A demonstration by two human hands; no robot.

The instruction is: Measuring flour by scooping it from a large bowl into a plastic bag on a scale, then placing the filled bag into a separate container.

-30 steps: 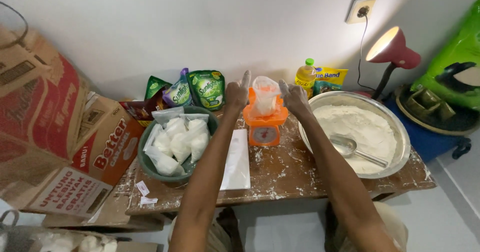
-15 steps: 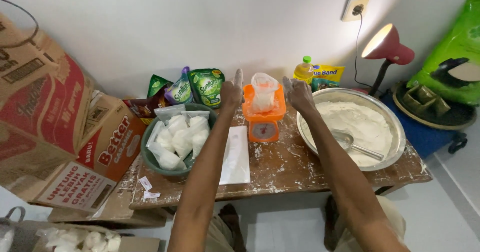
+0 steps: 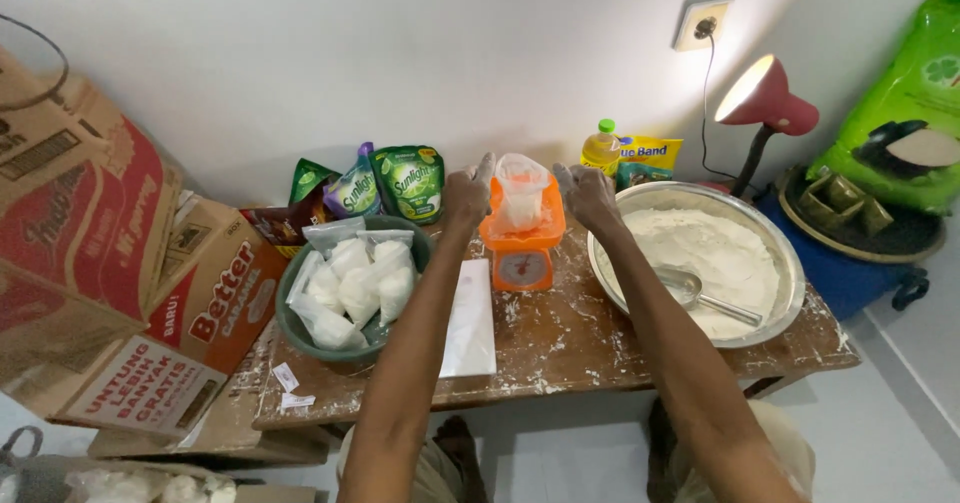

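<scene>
Little has moved since a second ago: both hands stay raised beside the clear bag of flour on the orange scale at the counter's back edge. Left hand and right hand flank it, fingers spread, holding nothing.

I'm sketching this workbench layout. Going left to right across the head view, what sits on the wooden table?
Green bowl of filled clear bags → flat white plastic sheets → orange kitchen scale → wide metal basin of white flour.
</scene>
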